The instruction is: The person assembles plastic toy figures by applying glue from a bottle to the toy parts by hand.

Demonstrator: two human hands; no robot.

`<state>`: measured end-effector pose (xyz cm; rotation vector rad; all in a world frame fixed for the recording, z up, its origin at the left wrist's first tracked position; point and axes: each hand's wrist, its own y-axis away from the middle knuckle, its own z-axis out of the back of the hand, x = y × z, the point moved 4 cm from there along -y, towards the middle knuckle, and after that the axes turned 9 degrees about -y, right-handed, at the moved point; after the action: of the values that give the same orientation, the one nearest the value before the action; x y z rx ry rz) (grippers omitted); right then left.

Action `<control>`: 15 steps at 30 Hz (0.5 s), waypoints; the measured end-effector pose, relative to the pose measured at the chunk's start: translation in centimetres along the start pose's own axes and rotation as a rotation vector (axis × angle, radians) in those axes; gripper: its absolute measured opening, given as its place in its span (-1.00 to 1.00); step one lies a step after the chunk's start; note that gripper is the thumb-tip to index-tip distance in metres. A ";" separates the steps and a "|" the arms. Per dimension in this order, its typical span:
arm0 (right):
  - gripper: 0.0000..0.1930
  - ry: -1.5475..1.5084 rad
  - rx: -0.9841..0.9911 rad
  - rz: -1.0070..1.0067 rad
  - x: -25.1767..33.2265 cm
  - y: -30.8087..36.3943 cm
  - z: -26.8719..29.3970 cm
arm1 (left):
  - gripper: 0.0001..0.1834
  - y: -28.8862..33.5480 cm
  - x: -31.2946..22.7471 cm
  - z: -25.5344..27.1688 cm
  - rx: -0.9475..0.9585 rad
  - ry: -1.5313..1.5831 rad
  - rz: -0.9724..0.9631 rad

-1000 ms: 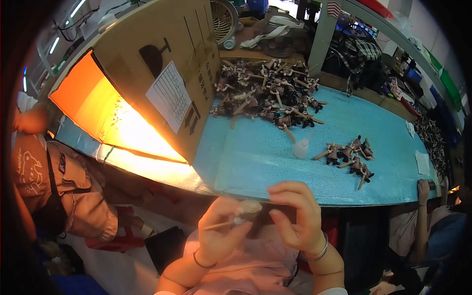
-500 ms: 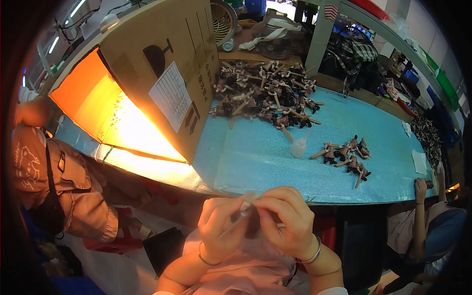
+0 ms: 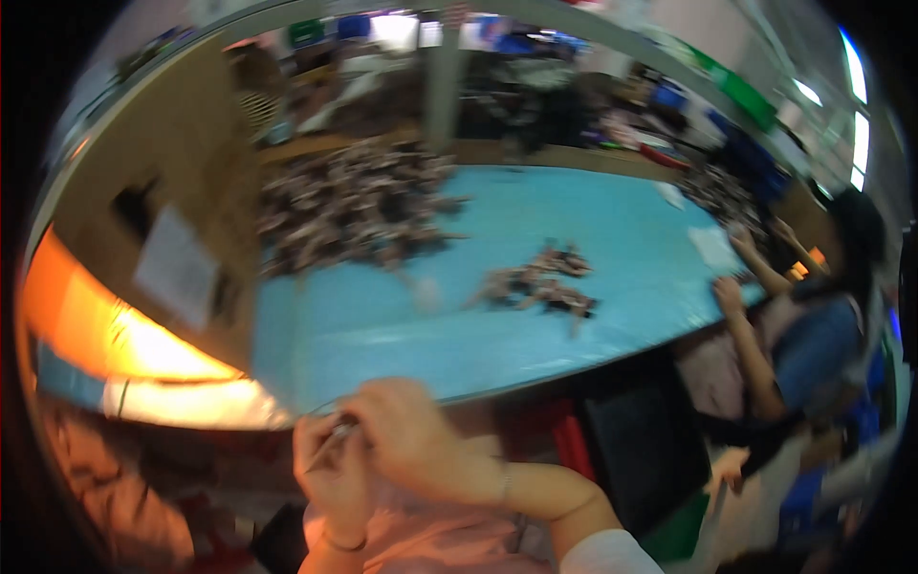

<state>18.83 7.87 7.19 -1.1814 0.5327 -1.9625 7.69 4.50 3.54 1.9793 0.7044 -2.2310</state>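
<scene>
My left hand and my right hand meet in front of my body, just off the near edge of the blue table. Both have their fingers closed around a small greyish piece, too blurred and covered to name. The right hand bends over the top of the left one. Beyond them on the table lies a small group of brown and dark figures. A whitish, translucent small bottle stands left of that group, smeared by motion. Farther back is a large heap of similar figures, with sticks among them.
At the left stands a big cardboard box, glowing orange inside, with a white sheet on its side. A co-worker sits at the table's right end by another heap. Orange-lit clothing shows at lower left.
The view has swung to the right, so the table and box appear farther left and more of the co-worker shows. My right hand has tipped over onto the left one.
</scene>
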 end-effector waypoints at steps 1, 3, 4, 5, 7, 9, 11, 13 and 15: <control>-0.56 -0.024 -0.050 0.035 0.1 -0.1 -0.3 | -0.79 0.1 0.8 0.5 -0.004 0.011 -0.014; -0.56 -0.008 -0.121 0.005 -0.1 0.4 -0.8 | -0.78 0.4 1.8 0.5 0.015 0.050 -0.028; -0.56 -0.052 -0.173 -0.007 -0.3 0.7 -0.6 | -0.78 0.3 1.9 0.3 0.027 0.042 -0.027; -0.56 -0.019 -0.186 -0.015 -0.4 0.9 -0.3 | -0.78 0.2 1.9 0.0 0.035 0.030 -0.027; -0.56 -0.067 -0.309 -0.031 -0.4 1.3 0.7 | -0.79 0.0 1.4 -0.9 0.090 0.032 -0.072; -0.56 -0.052 -0.310 -0.029 -0.3 1.5 1.0 | -0.84 0.0 0.4 -1.5 0.104 0.005 -0.102; -0.55 -0.050 -0.309 -0.028 -0.3 1.6 1.0 | -0.86 0.2 1.1 -1.2 0.082 -0.029 -0.121; -0.54 -0.078 -0.271 -0.009 -0.3 1.5 0.7 | -0.87 0.4 1.5 -1.0 0.052 -0.065 -0.111; -0.52 -0.094 -0.249 -0.025 -0.7 1.5 0.8 | -0.88 0.4 1.5 -1.0 0.071 -0.068 -0.108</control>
<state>20.32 7.50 6.13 -1.4320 0.7319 -1.8902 8.52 4.92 1.93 1.9300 0.7517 -2.4050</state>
